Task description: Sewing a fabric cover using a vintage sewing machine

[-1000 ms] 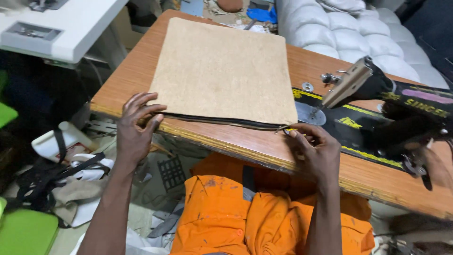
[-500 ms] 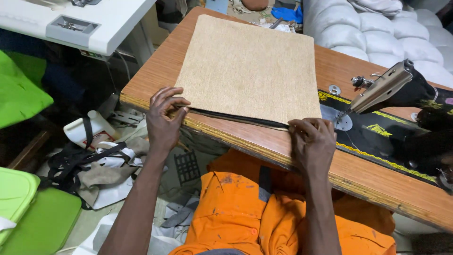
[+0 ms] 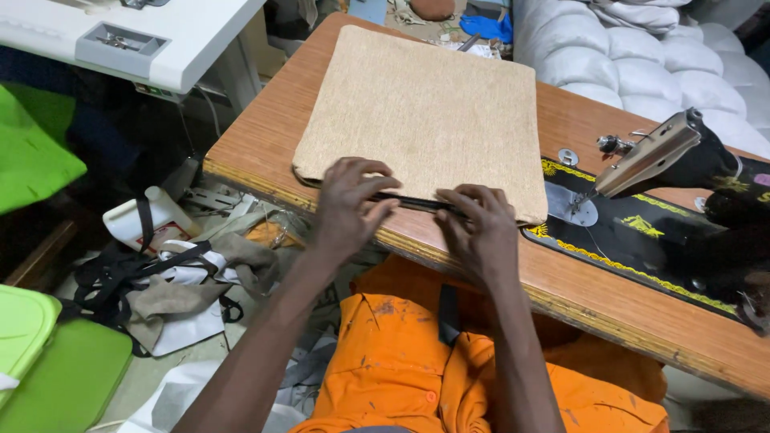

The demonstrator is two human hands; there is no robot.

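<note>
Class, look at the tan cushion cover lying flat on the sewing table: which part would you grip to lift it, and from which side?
Probably the near zip edge of the tan cushion cover, from the table's front: it overhangs nothing but lies closest, where the left hand and right hand rest.

Both forearms reach forward, side by side. Left hand [image 3: 351,202] palm down, fingers curled, pinching. Right hand [image 3: 478,228] likewise, close beside.

A square tan cushion cover [image 3: 429,116] lies flat on the wooden table, its black zipper [image 3: 413,202] running along the six-o'clock edge.
</note>
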